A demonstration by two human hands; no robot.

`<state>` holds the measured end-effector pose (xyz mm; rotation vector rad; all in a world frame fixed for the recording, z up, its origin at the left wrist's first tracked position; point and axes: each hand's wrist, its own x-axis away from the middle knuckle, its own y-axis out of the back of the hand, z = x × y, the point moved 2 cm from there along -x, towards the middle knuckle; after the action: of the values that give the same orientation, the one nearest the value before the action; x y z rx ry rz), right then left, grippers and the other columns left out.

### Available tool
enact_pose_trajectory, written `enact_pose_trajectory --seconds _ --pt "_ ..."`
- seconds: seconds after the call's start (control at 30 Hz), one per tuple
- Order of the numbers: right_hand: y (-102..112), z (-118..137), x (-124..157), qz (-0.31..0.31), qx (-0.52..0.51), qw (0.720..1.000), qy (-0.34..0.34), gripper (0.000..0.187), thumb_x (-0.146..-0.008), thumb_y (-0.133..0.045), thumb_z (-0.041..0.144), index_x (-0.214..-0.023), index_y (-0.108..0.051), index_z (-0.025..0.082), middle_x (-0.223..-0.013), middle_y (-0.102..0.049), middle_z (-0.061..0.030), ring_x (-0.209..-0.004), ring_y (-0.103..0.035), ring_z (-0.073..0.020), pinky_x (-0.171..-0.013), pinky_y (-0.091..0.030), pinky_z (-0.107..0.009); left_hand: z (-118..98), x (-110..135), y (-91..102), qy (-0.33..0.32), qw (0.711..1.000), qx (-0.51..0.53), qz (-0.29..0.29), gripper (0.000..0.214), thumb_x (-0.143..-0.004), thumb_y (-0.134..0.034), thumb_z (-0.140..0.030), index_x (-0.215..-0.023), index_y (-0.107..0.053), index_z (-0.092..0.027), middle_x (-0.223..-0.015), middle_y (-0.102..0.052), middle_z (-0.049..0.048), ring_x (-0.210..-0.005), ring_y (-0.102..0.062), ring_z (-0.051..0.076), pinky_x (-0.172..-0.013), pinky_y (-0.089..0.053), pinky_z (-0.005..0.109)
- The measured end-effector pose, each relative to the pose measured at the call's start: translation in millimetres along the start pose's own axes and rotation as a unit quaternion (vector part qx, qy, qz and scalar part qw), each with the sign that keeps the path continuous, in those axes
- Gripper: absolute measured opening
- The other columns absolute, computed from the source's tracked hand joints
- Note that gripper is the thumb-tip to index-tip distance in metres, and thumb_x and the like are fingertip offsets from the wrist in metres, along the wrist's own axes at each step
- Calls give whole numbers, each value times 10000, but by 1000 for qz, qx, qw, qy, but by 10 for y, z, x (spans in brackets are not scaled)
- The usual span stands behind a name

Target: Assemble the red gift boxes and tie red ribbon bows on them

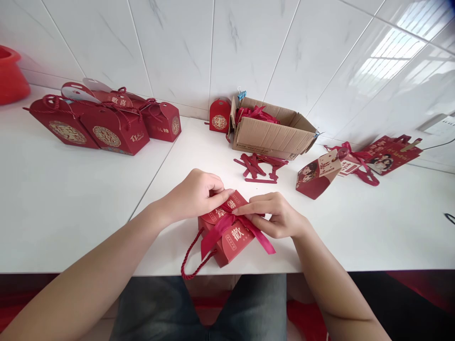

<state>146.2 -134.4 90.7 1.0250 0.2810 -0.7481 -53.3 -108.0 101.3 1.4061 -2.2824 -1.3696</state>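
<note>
A red gift box (242,240) with gold characters lies tilted near the table's front edge, its twisted cord handle (188,258) hanging toward me. Across its top runs a crimson satin ribbon (217,233), knotted in the middle with loose tails. My left hand (203,193) is closed at the far left edge of the box, thumb pressed on top and fingers curled under, partly hidden. My right hand (273,215) comes from the right, index fingertip on the knot and the other fingers bent around the ribbon beside it.
Several finished red boxes (113,128) stand at the back left. A cardboard carton (270,137) holds ribbons, with dark red strips (254,166) before it. To the right are an open-sided box (318,175), a ribboned box (350,163) and a red bag (386,154). A red pot (12,78) sits far left.
</note>
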Motion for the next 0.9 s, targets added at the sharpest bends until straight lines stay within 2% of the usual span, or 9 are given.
enact_pose_trajectory --seconds 0.13,0.27,0.33,0.4,0.5,0.67,0.77,0.83,0.9 --pt "10 1 6 3 2 1000 3 320 -844 -456 26 -1034 -676 160 -693 -627 -15 -550 -504 -76 -516 -405 -199 19 -5 -10 14 1000 16 5 459 -870 -524 -355 -464 -434 -159 -484 -448 -13 -474 -360 85 -485 -281 265" --pt "-22 -75 36 -48 -56 996 -44 169 -882 -514 119 -1002 -618 177 -604 -508 46 -488 -399 -62 -467 -340 -192 37 -15 -49 31 990 134 32 411 -870 -536 -397 -537 -543 -156 -677 -602 29 -616 -521 120 -579 -394 253" --pt "-42 -145 59 -85 -136 981 -107 113 -919 -526 231 -1023 -541 191 -571 -415 81 -467 -341 -62 -451 -312 -188 44 -24 -73 51 972 222 55 393 -888 -494 -405 -597 -583 -155 -866 -662 51 -715 -572 139 -657 -439 260" --pt "-50 -206 82 -122 -221 954 -164 161 -954 -479 350 -1022 -486 205 -567 -364 92 -465 -313 -70 -448 -304 -192 50 -35 -88 68 951 294 63 413 -900 -438 -391 -581 -555 -155 -1036 -682 60 -801 -595 159 -747 -461 279" --pt "-24 -238 99 -154 -273 927 -204 258 -967 -429 434 -971 -524 194 -589 -380 69 -486 -324 -80 -452 -307 -204 69 -52 -109 85 923 369 73 449 -896 -398 -387 -525 -511 -161 -1183 -675 55 -939 -608 203 -871 -459 311" --pt "20 -135 67 -115 -207 957 -170 277 -943 -514 372 -860 -657 151 -721 -610 -21 -610 -520 -101 -537 -429 -220 116 -66 -177 109 892 422 120 476 -875 -466 -438 -492 -570 -174 -1029 -734 53 -1058 -613 245 -929 -468 323" --pt "12 -78 38 -86 -164 972 -143 289 -943 -519 339 -845 -698 134 -704 -659 -40 -584 -542 -101 -533 -441 -221 138 -62 -212 118 875 449 138 503 -873 -501 -481 -496 -624 -171 -951 -749 66 -1009 -649 256 -912 -491 350" --pt "4 -59 24 -72 -139 980 -121 318 -951 -506 332 -842 -727 130 -632 -638 -30 -538 -514 -91 -513 -429 -218 150 -55 -234 128 852 486 145 449 -862 -530 -504 -637 -719 -164 -922 -755 88 -961 -672 265 -892 -506 377" --pt "-1 -51 17 -63 -120 986 -101 339 -958 -495 332 -845 -746 134 -559 -593 -11 -511 -486 -87 -500 -419 -218 157 -48 -256 140 834 511 155 383 -847 -575 -493 -876 -763 -160 -947 -755 104 -939 -684 264 -859 -520 378"
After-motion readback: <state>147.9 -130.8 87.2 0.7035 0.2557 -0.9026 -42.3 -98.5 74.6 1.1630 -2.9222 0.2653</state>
